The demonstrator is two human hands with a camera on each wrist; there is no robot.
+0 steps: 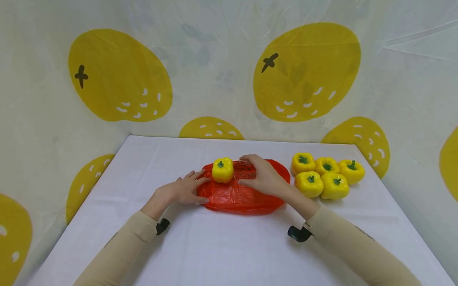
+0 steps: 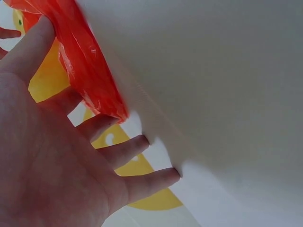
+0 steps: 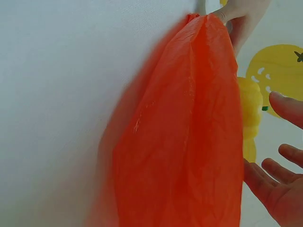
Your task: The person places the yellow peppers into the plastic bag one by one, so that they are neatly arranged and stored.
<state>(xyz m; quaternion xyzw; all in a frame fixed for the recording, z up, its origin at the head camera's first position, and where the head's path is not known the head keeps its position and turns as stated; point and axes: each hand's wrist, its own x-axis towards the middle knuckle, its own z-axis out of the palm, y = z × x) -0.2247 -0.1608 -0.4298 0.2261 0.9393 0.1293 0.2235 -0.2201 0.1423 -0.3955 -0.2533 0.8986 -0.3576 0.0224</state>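
Observation:
A red plastic bag (image 1: 243, 196) lies on the white table, with a yellow bell pepper (image 1: 222, 171) standing stem-up on its left part. My left hand (image 1: 187, 188) is at the bag's left end, fingers spread. In the left wrist view, thumb and fingertips (image 2: 43, 28) meet the red film, while the other fingers extend past it. Over the right half of the bag reaches my right hand (image 1: 266, 176), fingers and thumb apart with nothing between them. The right wrist view shows its relaxed fingers (image 3: 279, 170) beside the bag's raised side (image 3: 180, 123) and the pepper (image 3: 250, 104).
Right of the bag, several more yellow bell peppers (image 1: 310, 184) sit close together in two rows. White cloth covers the table (image 1: 229, 246). Behind it and at the sides hangs a pale curtain (image 1: 214, 59) printed with large yellow fruit.

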